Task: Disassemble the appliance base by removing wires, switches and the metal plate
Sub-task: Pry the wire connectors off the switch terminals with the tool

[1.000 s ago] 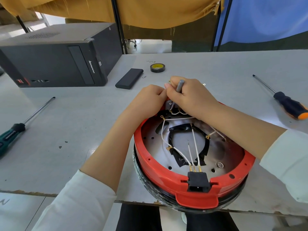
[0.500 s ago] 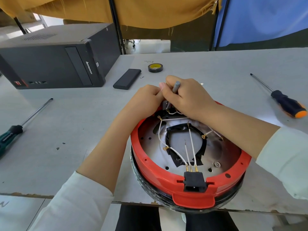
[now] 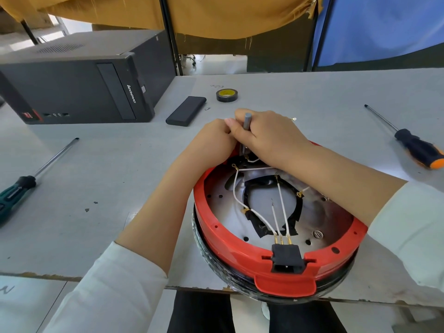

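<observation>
Progress partial: appliance base [image 3: 242, 255] sits at near table edge, white wires [image 3: 236, 198] and metal plate [image 3: 324, 219] still fitted. Right hand [image 3: 269, 135] grips grey tool [image 3: 246, 121] at far rim; left hand [image 3: 211, 140] curled beside it, contents hidden.

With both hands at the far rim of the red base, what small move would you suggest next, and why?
Probably keep turning the small grey tool that the right hand grips, while the left hand steadies the part: white wires are attached there.
</observation>
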